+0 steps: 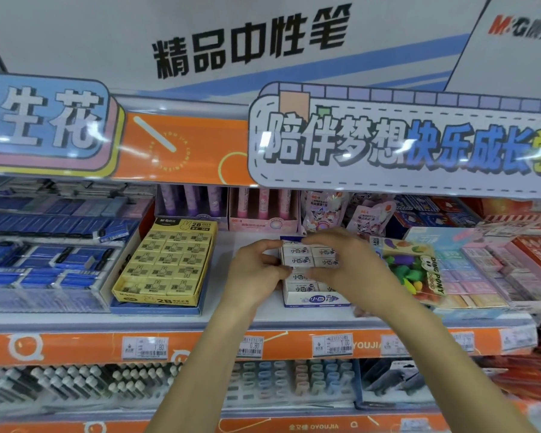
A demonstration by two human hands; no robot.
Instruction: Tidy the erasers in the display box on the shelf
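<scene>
left hand (256, 267) and right hand (353, 260) are clamping white erasers (308, 257) between them | over display box (313, 300) | yellow box (166, 260) is sitting left of it

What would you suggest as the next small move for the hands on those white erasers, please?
Probably press the block down level: both the left hand and right hand pinch white erasers that appear to sit above the rows in the display box.
</scene>
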